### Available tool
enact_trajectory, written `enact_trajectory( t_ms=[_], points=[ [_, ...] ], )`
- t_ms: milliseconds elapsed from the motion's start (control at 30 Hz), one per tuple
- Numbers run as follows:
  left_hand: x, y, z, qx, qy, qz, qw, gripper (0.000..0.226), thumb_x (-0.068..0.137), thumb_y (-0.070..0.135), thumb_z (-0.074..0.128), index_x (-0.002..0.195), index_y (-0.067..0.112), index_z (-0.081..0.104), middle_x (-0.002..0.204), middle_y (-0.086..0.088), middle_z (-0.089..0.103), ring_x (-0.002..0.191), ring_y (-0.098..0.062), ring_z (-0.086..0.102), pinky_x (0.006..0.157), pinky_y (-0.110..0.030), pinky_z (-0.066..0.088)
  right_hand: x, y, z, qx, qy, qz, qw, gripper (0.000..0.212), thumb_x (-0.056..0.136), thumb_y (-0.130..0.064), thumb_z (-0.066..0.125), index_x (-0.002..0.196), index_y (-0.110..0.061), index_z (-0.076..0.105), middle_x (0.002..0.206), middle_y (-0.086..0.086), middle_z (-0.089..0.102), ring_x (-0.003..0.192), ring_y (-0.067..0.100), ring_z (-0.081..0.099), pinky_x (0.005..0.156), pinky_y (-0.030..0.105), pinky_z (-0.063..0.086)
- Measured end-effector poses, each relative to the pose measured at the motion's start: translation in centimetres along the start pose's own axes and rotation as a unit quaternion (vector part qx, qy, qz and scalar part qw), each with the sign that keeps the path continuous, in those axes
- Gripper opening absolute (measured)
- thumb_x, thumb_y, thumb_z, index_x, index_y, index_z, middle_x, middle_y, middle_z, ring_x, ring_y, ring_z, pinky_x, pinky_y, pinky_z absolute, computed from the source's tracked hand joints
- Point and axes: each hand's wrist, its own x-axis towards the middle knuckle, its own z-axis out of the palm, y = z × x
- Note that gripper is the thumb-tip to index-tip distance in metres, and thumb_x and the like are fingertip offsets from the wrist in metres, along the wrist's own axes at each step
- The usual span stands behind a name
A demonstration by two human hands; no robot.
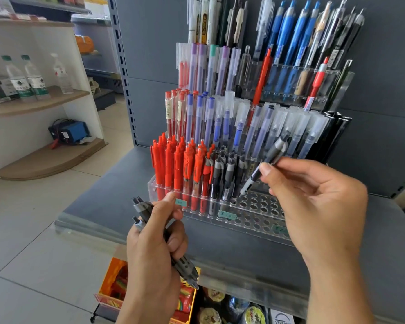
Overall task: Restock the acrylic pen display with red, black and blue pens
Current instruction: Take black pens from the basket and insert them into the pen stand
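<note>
The right hand (313,206) pinches one black pen (264,164) between thumb and fingers, holding it tilted with its tip down, just above the holes of the display (255,213) and beside the black pens already standing in the front row (227,176). The pen's tip sits near the first bare holes to the right of those pens; whether it has entered a hole cannot be told.

The left hand (157,249) grips a bundle of black pens (145,213), fingers curled round the barrels, the clicker ends sticking up past the thumb and the tips pointing down below the palm. This hand hangs in front of the display's left front corner, apart from it.

The display is a clear stepped rack that stands on a grey shelf (108,190). Its front row holds red pens (178,164) on the left, then black ones, then empty holes running to the right. The step behind carries capped red and blue pens (201,118) and frosted-capped pens. Higher steps hold purple-capped pens, blue clicker pens (288,38) and a few red ones, all leaning against a grey back panel.

Small green labels (227,215) are stuck along the rack's front edge.

To the left, a white corner shelf unit carries water bottles (26,78) and a blue device (70,132) lower down. Below the grey shelf, bright snack packs (117,281) sit in a bin.
</note>
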Motion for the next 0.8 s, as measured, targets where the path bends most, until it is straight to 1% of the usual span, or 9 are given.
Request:
enact_trajectory(
  t_ms=[100,233,367,433,533,600,667,767,800],
  points=[
    [0.1,-0.1,-0.1,-0.006,-0.002,-0.006,1.0,0.02,0.081,0.03,0.067,0.065,0.02,0.06,0.068,-0.002,0.046,0.038,-0.006,0.026,0.035,-0.018,0.023,0.0,0.3,0.5,-0.009,0.006,0.012,1.0,0.017,0.08,-0.024,0.085,0.086,-0.036,0.074,0.077,-0.016,0.076,0.07,0.01,0.075,0.069,0.031,0.062],
    [0.2,-0.1,0.0,-0.012,0.0,-0.017,1.0,0.022,0.08,0.03,0.067,0.064,0.019,0.058,0.068,-0.001,0.047,0.038,-0.006,0.026,0.034,-0.018,0.022,0.0,0.4,0.9,-0.009,0.004,0.017,1.0,0.014,0.08,-0.025,0.085,0.087,-0.034,0.076,0.077,-0.016,0.076,0.07,0.009,0.075,0.069,0.026,0.062],
    [0.2,-0.1,0.0,-0.015,-0.001,-0.026,1.0,0.022,0.081,0.03,0.066,0.066,0.018,0.054,0.067,-0.001,0.047,0.038,-0.006,0.025,0.034,-0.017,0.024,0.0,0.5,0.8,-0.026,-0.003,0.011,1.0,0.011,0.081,-0.026,0.084,0.09,-0.022,0.08,0.073,-0.012,0.076,0.071,0.008,0.075,0.068,0.023,0.061],
    [0.2,-0.1,0.0,-0.014,-0.003,-0.027,1.0,0.023,0.081,0.03,0.067,0.067,0.017,0.054,0.068,-0.001,0.047,0.038,-0.006,0.025,0.034,-0.017,0.024,0.0,0.3,0.7,-0.026,-0.004,0.005,1.0,0.009,0.081,-0.026,0.084,0.088,-0.026,0.079,0.074,-0.016,0.076,0.071,0.006,0.074,0.067,0.018,0.059],
    [0.3,-0.3,0.0,-0.017,-0.002,-0.027,0.999,0.023,0.08,0.03,0.067,0.068,0.017,0.053,0.067,-0.001,0.047,0.037,-0.006,0.026,0.033,-0.017,0.024,0.0,0.2,1.0,-0.035,-0.018,-0.006,0.999,0.018,0.08,-0.025,0.084,0.084,-0.039,0.073,0.077,-0.025,0.074,0.071,0.0,0.073,0.066,0.01,0.054],
    [0.4,-0.4,0.1,-0.021,-0.001,-0.029,0.999,0.025,0.079,0.03,0.071,0.068,0.016,0.054,0.066,-0.002,0.047,0.036,-0.006,0.026,0.032,-0.017,0.024,-0.1,0.4,1.4,-0.041,-0.025,0.003,0.999,0.022,0.079,-0.026,0.084,0.081,-0.043,0.07,0.076,-0.028,0.072,0.071,-0.003,0.071,0.065,0.007,0.052],
    [0.5,-0.4,0.1,-0.021,0.002,-0.033,0.999,0.028,0.078,0.03,0.075,0.067,0.014,0.055,0.064,-0.002,0.047,0.035,-0.006,0.027,0.032,-0.016,0.024,-0.2,0.8,1.7,-0.054,-0.032,0.019,0.998,0.02,0.079,-0.027,0.085,0.082,-0.041,0.072,0.076,-0.03,0.071,0.071,-0.004,0.07,0.064,0.005,0.051],
    [0.6,-0.3,0.1,-0.021,0.007,-0.033,0.999,0.025,0.073,0.034,0.071,0.062,0.015,0.059,0.063,-0.003,0.046,0.035,-0.007,0.027,0.032,-0.017,0.024,-0.3,1.3,2.0,-0.085,-0.064,0.044,0.993,0.012,0.079,-0.026,0.085,0.086,-0.032,0.078,0.077,-0.03,0.071,0.072,-0.006,0.069,0.066,0.006,0.051],
    [0.6,-0.3,0.2,-0.023,0.01,-0.033,0.999,0.025,0.072,0.035,0.071,0.063,0.015,0.059,0.063,-0.003,0.047,0.035,-0.008,0.027,0.032,-0.018,0.024,-0.3,1.4,2.0,-0.094,-0.081,0.055,0.991,0.012,0.08,-0.026,0.085,0.085,-0.033,0.077,0.077,-0.031,0.07,0.072,-0.008,0.069,0.066,0.005,0.051]
  ],
)
